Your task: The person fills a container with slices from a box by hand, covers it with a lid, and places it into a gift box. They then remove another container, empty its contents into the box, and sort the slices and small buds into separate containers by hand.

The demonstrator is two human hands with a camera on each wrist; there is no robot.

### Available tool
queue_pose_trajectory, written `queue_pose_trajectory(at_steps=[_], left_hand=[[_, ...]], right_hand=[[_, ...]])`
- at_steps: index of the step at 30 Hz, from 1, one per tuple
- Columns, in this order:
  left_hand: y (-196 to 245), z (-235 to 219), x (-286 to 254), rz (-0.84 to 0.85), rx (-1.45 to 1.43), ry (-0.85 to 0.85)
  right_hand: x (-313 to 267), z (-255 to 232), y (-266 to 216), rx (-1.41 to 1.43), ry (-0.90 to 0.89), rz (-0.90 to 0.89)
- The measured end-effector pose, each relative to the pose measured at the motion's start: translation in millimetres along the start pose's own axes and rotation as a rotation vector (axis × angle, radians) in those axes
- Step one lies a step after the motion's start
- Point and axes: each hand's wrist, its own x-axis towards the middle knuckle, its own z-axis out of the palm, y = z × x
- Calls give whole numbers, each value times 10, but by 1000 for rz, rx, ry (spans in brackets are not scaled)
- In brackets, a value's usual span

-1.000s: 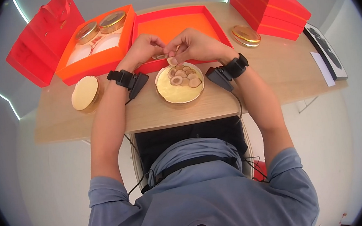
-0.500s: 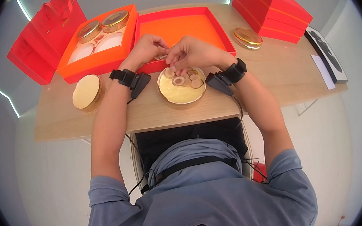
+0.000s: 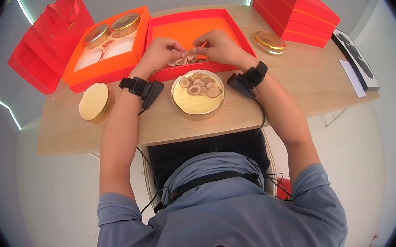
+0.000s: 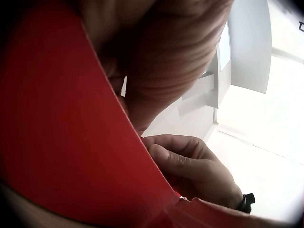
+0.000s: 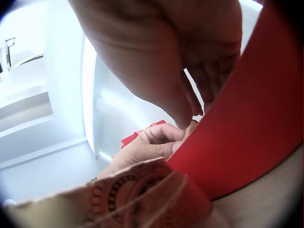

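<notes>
Over the near wall of the red-orange box, the left hand and right hand meet almost fingertip to fingertip. Between them is a thin brown-rimmed slice; the right thumb and fingers pinch its right side and the left fingertips grip its left side. More slices lie under the hands inside the box. Just in front stands a round tub with a pale gold top, several slices spread over its far half. In both wrist views the red box wall hides part of the fingertips.
At the left are a second gold-topped tub, an orange box with lidded round tins, and a red bag. A gold-lidded tin, stacked red boxes, a white paper and a black-framed item are right.
The right hand has moved from the tub's top up and back to the box, beside the left fingers. A slice now lies at the upper left of those on the tub. The left hand has barely moved.
</notes>
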Motion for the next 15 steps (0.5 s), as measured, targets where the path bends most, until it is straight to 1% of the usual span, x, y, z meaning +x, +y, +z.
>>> queue_pose_trajectory(at_steps=[1,4,7,10,13,15], left_hand=[[3,3,-1,16,5,7],[13,10,-8,44,1,15],[27,8,-16,47,-25,4],[-7,11,-10,51,-38,6],[-26,3,9,24,-65,-15],[-28,-4,7,1,-77,-28]], right_hand=[[1,2,-22,21,-23,-6],[-19,-9,-107,157,-124,105],[-11,-3,-51,284,-141,137],[-19,-70,-80,403,-145,247],[-26,-165,-121,440,-91,265],[-35,-219,-144,509,-93,197]])
